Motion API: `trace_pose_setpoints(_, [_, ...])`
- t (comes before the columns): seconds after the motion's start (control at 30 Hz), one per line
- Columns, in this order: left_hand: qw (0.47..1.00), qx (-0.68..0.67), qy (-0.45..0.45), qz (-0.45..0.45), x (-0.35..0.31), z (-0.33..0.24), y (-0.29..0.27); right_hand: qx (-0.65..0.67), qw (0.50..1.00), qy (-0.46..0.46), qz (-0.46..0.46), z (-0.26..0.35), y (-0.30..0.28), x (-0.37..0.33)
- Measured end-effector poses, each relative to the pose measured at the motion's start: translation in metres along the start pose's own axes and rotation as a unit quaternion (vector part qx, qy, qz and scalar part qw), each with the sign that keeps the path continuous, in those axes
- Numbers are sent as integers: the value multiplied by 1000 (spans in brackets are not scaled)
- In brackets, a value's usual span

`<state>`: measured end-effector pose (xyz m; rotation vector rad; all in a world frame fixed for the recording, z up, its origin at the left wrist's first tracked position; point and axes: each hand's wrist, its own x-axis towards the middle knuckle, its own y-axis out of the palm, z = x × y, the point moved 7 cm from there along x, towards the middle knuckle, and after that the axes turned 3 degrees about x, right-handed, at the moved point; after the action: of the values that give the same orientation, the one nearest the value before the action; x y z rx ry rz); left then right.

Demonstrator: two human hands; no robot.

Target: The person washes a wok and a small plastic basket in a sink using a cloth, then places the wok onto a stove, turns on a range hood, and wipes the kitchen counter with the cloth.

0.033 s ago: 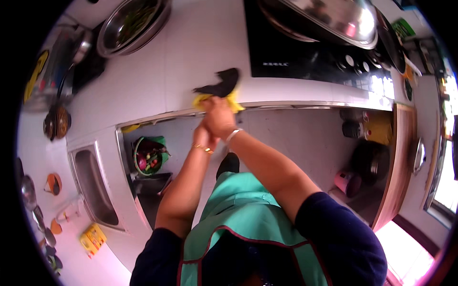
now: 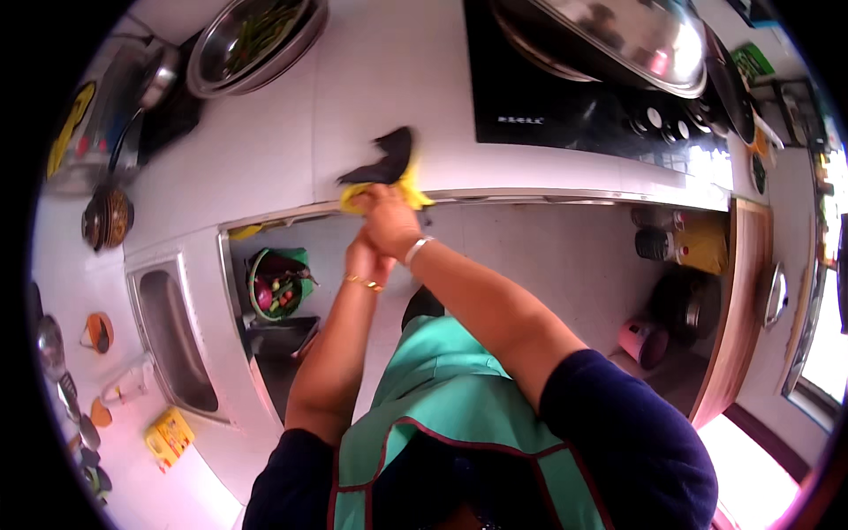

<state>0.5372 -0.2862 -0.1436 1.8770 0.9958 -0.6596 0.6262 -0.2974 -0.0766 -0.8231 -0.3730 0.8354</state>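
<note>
Pressing yellow cloth (image 2: 408, 188) with black rag (image 2: 385, 161) against front edge of white table (image 2: 265, 168), likely for wiping. Right hand (image 2: 386, 218) fingers closed over cloth; left hand (image 2: 364, 261) tucked beneath right, finger state: cannot tell. Count: two cloths, one steel bowl (image 2: 252, 42) of greens, one black cooktop (image 2: 565, 106), one lidded wok (image 2: 618, 31), one sink (image 2: 172, 340).

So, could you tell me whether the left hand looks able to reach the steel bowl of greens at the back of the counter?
Probably yes. The left hand is at the counter edge under the right hand on the yellow cloth; bare white counter lies between it and the steel bowl.
</note>
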Motion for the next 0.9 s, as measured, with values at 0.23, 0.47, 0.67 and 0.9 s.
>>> trace_pose_setpoints(0.23, [978,178,-34,101,-117,-5,-38,267,918,71,285,7,21,-78])
trace_pose_setpoints(0.47, [743,399,196,501,-181,12,165,237,959,143,-62,-31,-258,-146])
trace_pose_setpoints(0.67, [782,317,-105,526,-168,140,300,385,881,110,-253,-62,-376,-249])
trace_pose_setpoints(0.9, [745,161,-201,615,-227,249,379,695,643,130,-294,-159,-395,-335])
